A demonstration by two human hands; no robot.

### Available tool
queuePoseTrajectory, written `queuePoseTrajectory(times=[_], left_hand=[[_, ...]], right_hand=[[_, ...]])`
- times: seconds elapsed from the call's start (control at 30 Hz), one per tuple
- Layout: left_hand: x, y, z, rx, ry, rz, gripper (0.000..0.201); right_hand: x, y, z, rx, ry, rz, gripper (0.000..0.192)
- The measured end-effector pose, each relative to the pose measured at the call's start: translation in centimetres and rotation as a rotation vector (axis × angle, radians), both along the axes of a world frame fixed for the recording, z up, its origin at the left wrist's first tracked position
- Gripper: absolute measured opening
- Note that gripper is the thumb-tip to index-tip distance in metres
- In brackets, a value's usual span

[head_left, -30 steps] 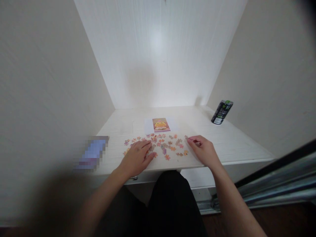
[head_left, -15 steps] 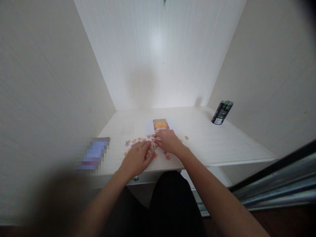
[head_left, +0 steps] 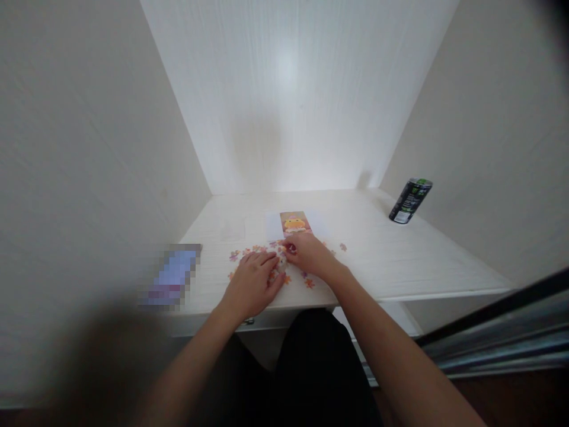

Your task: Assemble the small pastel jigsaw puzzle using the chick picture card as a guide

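Small pink and orange puzzle pieces [head_left: 311,281] lie scattered on a white desk [head_left: 391,255]. My left hand [head_left: 251,283] rests flat on the left part of the scatter, fingers spread a little. My right hand [head_left: 306,254] reaches across over the middle of the pieces, fingertips together at a piece beside my left fingertips; whether it grips one I cannot tell. Just behind the hands lies a picture card [head_left: 295,223] showing a yellow figure, on a white sheet.
A black and green drink can [head_left: 410,201] stands at the back right by the wall. A blurred flat object [head_left: 171,277] lies at the desk's left edge. Walls close the desk on three sides. My dark-clothed legs [head_left: 311,367] are under the front edge.
My right hand moved from the right side of the pieces leftward to the middle, meeting my left hand. The left hand stayed nearly still. The view shifted slightly.
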State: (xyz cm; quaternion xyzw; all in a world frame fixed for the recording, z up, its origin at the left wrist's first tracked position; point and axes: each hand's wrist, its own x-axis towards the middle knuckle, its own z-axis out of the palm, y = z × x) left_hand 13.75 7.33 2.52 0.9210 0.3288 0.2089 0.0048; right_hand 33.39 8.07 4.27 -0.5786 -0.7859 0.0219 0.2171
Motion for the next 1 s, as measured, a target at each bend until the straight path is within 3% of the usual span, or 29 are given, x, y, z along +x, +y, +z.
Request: queuePoseTrajectory(times=[0.23, 0.53, 0.67, 0.77, 0.9, 1.0], left_hand=[[0.1, -0.2, 0.1, 0.023, -0.003, 0.018, 0.036], [-0.1, -0.2, 0.3, 0.038, -0.036, 0.096, 0.025], [-0.1, -0.2, 0.2, 0.060, -0.061, 0.152, 0.027], [-0.1, 0.0, -0.1, 0.039, -0.034, 0.119, 0.040], [0.0, 0.5, -0.6, -0.015, -0.001, 0.056, 0.049], [0.0, 0.8, -0.9, -0.021, -0.013, 0.062, 0.046]], right_hand=[[-0.4, 0.4, -0.3, 0.042, 0.183, 0.074, 0.022], [-1.9, 2.4, -0.7, -0.023, 0.152, 0.081, 0.019], [0.5, 1.9, -0.3, 0.112, 0.294, 0.000, 0.016], [3.4, 1.1, 0.3, 0.181, 0.344, -0.104, 0.019], [7.4, -0.4, 0.4, 0.129, 0.338, -0.305, 0.021], [9.3, -1.7, -0.4, 0.071, 0.323, -0.372, 0.022]])
